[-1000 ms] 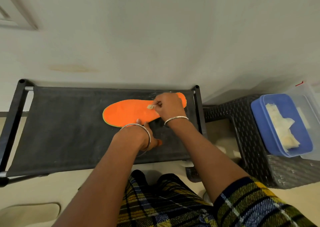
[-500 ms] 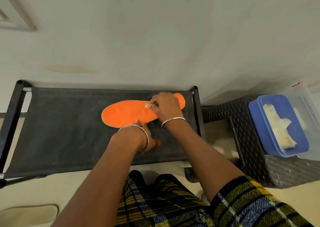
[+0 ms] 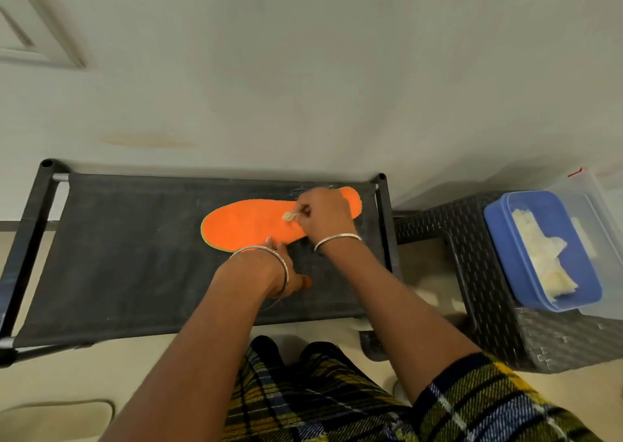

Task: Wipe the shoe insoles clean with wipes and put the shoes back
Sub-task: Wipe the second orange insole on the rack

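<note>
Right hand (image 3: 323, 215), pinching small off-white wipe wad (image 3: 289, 215), barely shifts left on flat orange insole (image 3: 242, 229); left hand (image 3: 294, 274) touches lower edge, finger pose unclear. Scrubbing unfinished.

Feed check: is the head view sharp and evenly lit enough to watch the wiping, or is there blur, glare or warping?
Head view: soft, even light, no glare on the flat orange insole; the right hand and its small crumpled cream wipe look slightly soft; wide-angle warping splays the black fabric-topped rack at the left edge.
</note>
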`<action>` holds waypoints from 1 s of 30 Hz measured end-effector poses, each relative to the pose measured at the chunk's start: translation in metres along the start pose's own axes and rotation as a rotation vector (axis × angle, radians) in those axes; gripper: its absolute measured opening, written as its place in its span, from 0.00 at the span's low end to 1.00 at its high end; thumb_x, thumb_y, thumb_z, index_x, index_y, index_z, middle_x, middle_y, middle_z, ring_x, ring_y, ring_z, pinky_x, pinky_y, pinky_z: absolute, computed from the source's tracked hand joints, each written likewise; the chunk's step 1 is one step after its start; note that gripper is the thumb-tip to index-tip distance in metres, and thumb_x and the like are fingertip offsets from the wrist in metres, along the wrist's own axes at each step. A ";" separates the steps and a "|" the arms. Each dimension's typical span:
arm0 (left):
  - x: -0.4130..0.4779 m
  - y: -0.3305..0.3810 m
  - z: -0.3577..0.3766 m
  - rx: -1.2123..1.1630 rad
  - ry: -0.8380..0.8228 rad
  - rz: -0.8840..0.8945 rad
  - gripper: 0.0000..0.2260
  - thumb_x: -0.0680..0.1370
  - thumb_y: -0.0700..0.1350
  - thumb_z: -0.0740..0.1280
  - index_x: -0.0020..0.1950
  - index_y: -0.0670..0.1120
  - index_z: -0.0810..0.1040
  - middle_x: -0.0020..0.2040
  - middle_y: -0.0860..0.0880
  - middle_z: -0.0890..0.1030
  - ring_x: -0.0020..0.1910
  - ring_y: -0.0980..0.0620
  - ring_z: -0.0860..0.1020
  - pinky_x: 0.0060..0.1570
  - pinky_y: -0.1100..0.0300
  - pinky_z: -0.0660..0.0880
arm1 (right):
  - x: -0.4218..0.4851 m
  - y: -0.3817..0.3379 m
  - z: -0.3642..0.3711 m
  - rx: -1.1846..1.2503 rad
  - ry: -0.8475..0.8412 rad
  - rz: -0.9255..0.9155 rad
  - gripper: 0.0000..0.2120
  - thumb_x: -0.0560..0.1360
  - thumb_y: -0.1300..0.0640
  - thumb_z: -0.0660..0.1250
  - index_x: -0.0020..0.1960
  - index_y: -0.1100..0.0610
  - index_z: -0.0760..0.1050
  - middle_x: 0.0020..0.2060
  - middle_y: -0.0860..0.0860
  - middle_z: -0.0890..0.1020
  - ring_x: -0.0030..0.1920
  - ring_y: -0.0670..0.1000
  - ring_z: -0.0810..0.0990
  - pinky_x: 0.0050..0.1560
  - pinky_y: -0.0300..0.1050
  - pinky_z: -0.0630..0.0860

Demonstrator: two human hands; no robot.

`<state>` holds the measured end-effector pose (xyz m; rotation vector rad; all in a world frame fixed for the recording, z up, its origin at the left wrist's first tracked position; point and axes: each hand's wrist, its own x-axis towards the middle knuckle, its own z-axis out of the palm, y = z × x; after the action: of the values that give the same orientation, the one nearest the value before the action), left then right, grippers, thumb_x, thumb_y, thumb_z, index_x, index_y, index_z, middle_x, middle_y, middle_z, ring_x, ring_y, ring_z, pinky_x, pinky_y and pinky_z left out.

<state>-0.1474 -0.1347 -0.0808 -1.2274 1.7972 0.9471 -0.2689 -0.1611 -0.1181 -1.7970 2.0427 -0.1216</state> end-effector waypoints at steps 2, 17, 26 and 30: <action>0.000 0.000 0.000 -0.002 -0.002 0.000 0.38 0.81 0.61 0.57 0.79 0.45 0.39 0.79 0.44 0.38 0.78 0.41 0.50 0.75 0.46 0.54 | 0.000 -0.005 0.003 -0.019 -0.027 -0.043 0.09 0.75 0.61 0.67 0.51 0.56 0.85 0.51 0.53 0.85 0.54 0.55 0.81 0.55 0.49 0.76; 0.004 -0.020 0.011 -0.056 0.027 -0.067 0.41 0.80 0.60 0.60 0.79 0.47 0.37 0.79 0.43 0.36 0.78 0.40 0.48 0.75 0.46 0.53 | 0.000 -0.034 0.013 0.079 -0.015 -0.063 0.08 0.74 0.61 0.68 0.49 0.58 0.85 0.47 0.55 0.86 0.50 0.57 0.82 0.53 0.50 0.78; 0.004 -0.030 0.016 -0.088 0.013 -0.071 0.39 0.81 0.60 0.58 0.79 0.45 0.37 0.79 0.45 0.35 0.78 0.41 0.46 0.76 0.47 0.52 | 0.018 -0.016 0.008 0.051 0.099 0.078 0.09 0.75 0.63 0.67 0.50 0.57 0.85 0.49 0.55 0.86 0.53 0.57 0.82 0.53 0.50 0.78; 0.007 -0.032 0.018 -0.061 0.034 -0.069 0.40 0.80 0.61 0.59 0.79 0.47 0.37 0.78 0.43 0.35 0.78 0.40 0.45 0.75 0.45 0.52 | 0.009 -0.045 0.020 0.113 0.022 -0.056 0.07 0.75 0.59 0.70 0.49 0.56 0.86 0.48 0.53 0.86 0.52 0.56 0.82 0.55 0.49 0.77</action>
<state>-0.1152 -0.1301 -0.0999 -1.3426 1.7520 0.9528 -0.2202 -0.1729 -0.1237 -1.7919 1.9599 -0.2689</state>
